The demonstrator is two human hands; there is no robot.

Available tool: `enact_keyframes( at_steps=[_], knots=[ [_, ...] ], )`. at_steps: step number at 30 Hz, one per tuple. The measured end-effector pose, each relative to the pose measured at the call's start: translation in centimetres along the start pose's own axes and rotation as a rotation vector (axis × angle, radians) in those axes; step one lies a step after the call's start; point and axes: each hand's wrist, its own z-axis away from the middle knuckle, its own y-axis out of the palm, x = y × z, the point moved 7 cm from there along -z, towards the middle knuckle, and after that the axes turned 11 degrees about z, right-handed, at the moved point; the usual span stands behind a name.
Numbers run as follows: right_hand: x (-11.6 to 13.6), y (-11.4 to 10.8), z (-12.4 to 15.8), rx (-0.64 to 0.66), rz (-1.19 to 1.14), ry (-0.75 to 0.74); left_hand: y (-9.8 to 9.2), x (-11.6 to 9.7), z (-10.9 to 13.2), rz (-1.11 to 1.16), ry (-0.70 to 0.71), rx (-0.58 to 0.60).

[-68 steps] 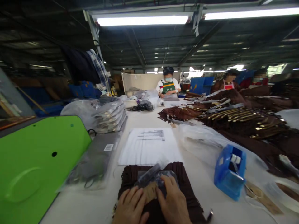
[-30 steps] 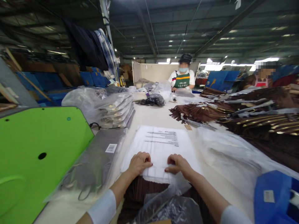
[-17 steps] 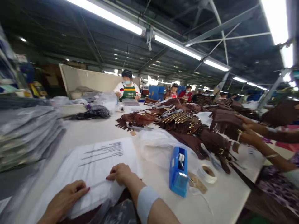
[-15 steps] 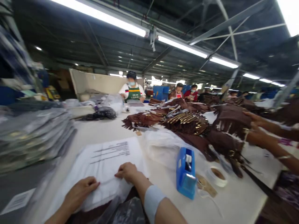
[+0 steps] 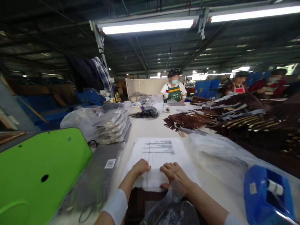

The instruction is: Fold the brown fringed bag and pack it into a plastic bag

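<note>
White printed bags (image 5: pixel 161 156), brown fringed garments (image 5: pixel 187 120), green panel (image 5: pixel 39 168), blue tape dispenser (image 5: pixel 267 193).

- Both forearms reach forward from the bottom edge, bare, with pale cuffs near the elbows.
- The left hand (image 5: pixel 140 167) lies palm down, fingers curled loosely.
- The right hand (image 5: pixel 172 173) lies just beside it, palm down, fingers bent, thumb tucked under.

My left hand (image 5: pixel 140 166) and right hand (image 5: pixel 174 173) have left the brown cloth (image 5: pixel 140 201) with its little bag (image 5: pixel 168 206) and now press close together on the white bags (image 5: pixel 159 156) farther up the desk (image 5: pixel 150 128).
</note>
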Motion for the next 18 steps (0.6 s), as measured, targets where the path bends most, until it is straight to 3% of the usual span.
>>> enact_keyframes(
  at_steps=[7,14,18],
  knots=[
    [-1.4,1.0,-1.4,0.067,0.048,0.139,-0.2,-0.3,0.0,-0.019,-0.018,0.034],
    [-3.1,1.6,-2.3,0.185,-0.049,0.354,-0.6,-1.6,2.4,0.006,0.139,0.118],
    [-3.4,2.0,-2.5,0.21,-0.11,0.412,-0.7,-2.3,3.8,-0.121,0.206,0.028]
  ],
)
